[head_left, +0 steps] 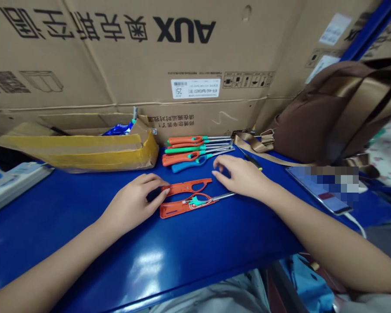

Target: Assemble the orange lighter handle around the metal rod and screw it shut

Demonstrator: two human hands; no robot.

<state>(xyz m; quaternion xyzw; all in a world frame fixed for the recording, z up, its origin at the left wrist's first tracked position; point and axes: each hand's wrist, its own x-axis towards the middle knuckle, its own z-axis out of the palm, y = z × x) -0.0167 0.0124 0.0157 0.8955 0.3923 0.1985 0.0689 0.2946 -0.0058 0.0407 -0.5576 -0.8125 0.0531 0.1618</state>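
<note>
My left hand (135, 198) pinches the left end of an empty orange lighter casing half (182, 188) between thumb and fingers. Just below it on the blue table lies the other orange casing half (174, 209). That one holds a green trigger (197, 201), thin wires and a metal tube (224, 197) pointing right. To the right of both halves hovers my right hand (239, 174), fingers curved and apart with nothing visible between them. Behind the halves rests a pile of long-nosed lighters in orange, green (185, 150) and blue (189, 164).
A taped cardboard box (117, 152) with a blue packet inside stands at the back left. A power strip (16, 182) lies far left. On the right are a screwdriver (252, 161), a strap, a phone (319, 189) with cable and a brown bag (316, 113). Large cartons wall the back.
</note>
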